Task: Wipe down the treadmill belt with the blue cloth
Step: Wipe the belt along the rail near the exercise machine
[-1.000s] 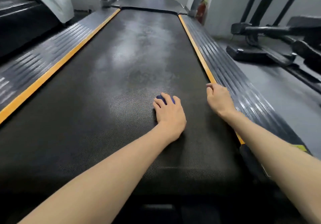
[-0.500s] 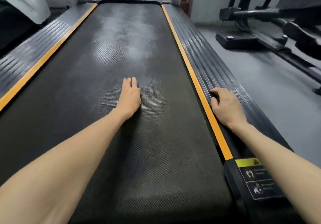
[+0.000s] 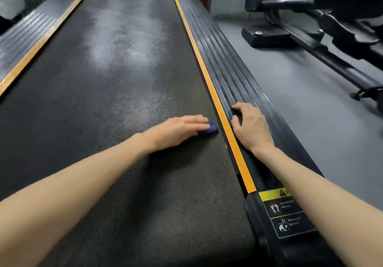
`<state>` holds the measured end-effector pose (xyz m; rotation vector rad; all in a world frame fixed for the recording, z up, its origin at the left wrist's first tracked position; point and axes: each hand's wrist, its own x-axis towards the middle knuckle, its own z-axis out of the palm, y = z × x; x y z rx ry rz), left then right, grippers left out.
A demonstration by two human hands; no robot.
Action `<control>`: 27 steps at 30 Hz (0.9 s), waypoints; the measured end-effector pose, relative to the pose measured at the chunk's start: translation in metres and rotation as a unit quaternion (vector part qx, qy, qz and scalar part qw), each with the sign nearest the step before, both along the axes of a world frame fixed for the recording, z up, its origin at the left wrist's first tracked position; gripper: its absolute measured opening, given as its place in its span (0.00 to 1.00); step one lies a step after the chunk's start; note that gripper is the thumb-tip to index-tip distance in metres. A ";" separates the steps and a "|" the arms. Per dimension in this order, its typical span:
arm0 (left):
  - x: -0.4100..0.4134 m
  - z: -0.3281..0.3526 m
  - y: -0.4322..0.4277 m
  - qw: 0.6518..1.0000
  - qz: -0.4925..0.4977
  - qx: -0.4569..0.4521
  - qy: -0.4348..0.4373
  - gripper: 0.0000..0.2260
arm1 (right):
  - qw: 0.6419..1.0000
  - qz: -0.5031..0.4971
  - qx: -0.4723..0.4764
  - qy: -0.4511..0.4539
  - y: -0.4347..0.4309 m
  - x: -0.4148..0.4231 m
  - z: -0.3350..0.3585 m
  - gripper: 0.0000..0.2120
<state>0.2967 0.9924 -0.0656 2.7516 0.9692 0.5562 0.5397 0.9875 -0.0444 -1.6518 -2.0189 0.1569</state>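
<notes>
The black textured treadmill belt (image 3: pixel 116 76) runs away from me, with pale dusty patches further up. My left hand (image 3: pixel 178 130) lies flat on the belt near its right edge and presses the blue cloth (image 3: pixel 210 129) down with straight fingers. Only a small blue corner shows past the fingertips. My right hand (image 3: pixel 250 127) rests on the ribbed right side rail (image 3: pixel 234 74), fingers loosely bent, holding nothing.
Orange strips (image 3: pixel 209 84) border the belt on both sides. A warning label (image 3: pixel 284 210) sits on the rail's near end. Another exercise machine (image 3: pixel 315 18) stands on the grey floor (image 3: pixel 306 109) to the right. A second treadmill's rail (image 3: pixel 22 36) lies at the left.
My left hand has swept the cloth from the belt's middle to the right, close to the orange strip. The right hand stays on the side rail. The view has shifted left.
</notes>
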 end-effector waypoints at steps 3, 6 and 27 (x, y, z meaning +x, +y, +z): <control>-0.009 -0.003 0.046 0.964 0.247 -0.027 -0.094 0.15 | 1.000 -0.002 0.000 0.003 0.001 0.000 -0.002 0.15; 0.001 -0.005 0.048 0.950 0.281 -0.052 -0.122 0.14 | 1.000 -0.003 0.004 0.002 0.002 0.000 -0.002 0.15; 0.023 0.009 -0.058 0.997 -0.034 -0.063 -0.039 0.14 | 1.000 -0.011 -0.007 0.004 -0.004 -0.001 0.004 0.14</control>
